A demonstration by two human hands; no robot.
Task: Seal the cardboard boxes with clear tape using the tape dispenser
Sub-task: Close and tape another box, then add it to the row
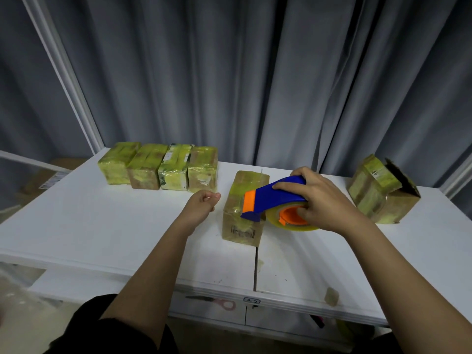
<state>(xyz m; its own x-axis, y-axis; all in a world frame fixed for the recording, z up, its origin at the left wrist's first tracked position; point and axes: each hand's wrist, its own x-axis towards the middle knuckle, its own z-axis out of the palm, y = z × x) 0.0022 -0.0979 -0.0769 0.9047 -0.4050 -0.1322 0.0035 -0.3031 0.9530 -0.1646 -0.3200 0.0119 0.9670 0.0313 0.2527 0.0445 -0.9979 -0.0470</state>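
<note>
Four taped boxes (pixel 158 167) wait aside; the right hand (pixel 321 200) grips the dispenser (pixel 273 198) on the middle box (pixel 245 208), left hand (pixel 201 204) loosely curled and empty, and the open box (pixel 383 190) is left.

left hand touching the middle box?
Apart. Head view shows bare white table between the left hand and the middle box.

dispenser (pixel 270 198): glossy blue and orange plastic
box (pixel 244 208): brown cardboard under shiny clear tape
table (pixel 102 226): smooth white, matt
curtain (pixel 229 72): grey cloth
</note>
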